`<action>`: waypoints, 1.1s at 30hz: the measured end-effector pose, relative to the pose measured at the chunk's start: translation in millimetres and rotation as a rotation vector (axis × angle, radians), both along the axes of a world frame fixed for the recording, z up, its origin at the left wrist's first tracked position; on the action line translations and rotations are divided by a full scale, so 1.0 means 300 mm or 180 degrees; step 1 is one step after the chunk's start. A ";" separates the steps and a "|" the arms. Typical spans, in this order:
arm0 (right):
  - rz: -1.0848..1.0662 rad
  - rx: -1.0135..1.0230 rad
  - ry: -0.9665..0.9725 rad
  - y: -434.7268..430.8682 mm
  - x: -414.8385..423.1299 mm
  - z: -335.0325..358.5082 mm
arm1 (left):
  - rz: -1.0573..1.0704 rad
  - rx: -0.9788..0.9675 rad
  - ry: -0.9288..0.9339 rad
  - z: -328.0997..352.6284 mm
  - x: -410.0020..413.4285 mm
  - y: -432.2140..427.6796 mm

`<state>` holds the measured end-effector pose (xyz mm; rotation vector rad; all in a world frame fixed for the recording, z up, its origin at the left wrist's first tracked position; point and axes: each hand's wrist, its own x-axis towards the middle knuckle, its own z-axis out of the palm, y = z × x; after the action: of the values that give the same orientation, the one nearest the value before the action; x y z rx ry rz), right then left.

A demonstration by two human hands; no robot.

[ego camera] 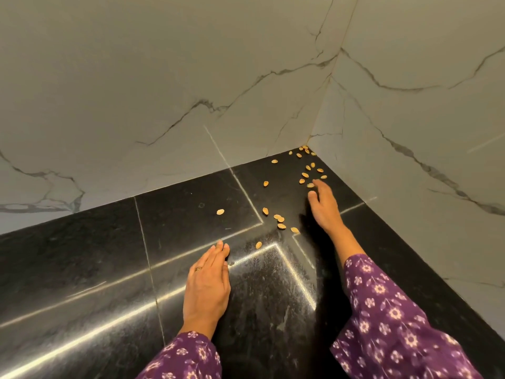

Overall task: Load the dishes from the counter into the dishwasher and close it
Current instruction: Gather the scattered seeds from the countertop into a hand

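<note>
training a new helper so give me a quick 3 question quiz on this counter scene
1. True or false: the left hand lies palm down on the black counter.
2. Where do most of the small tan pieces lie? A) toward the wall corner B) under the left hand C) on a sleeve
3. Fill in: the right hand reaches toward the ____ where the marble walls meet.
Key: 1 true; 2 A; 3 corner.

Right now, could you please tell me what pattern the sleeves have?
Purple with small white flowers, seen best on the right sleeve in the head view.
</note>
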<state>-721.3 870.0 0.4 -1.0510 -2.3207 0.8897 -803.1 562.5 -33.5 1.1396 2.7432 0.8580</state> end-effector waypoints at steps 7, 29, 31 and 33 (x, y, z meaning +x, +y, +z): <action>-0.0120 -0.0502 -0.0057 0.041 -0.003 -0.023 | -0.0225 -0.0007 0.0580 0.010 -0.090 0.048; 0.0363 -0.0022 -0.0553 0.289 -0.239 -0.045 | -0.0372 -0.0095 -0.0137 -0.002 -0.181 0.082; 0.0767 0.0083 -0.0572 0.252 -0.229 -0.047 | -0.0377 -0.0112 -0.0112 -0.006 -0.186 0.081; 0.1231 0.0176 -0.0519 0.200 -0.199 -0.045 | -0.0370 -0.0122 -0.0113 -0.009 -0.187 0.080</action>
<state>-780.9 929.8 -13.0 -0.6828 -2.7259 0.8975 -859.3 586.7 -36.3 1.2500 2.6235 0.8002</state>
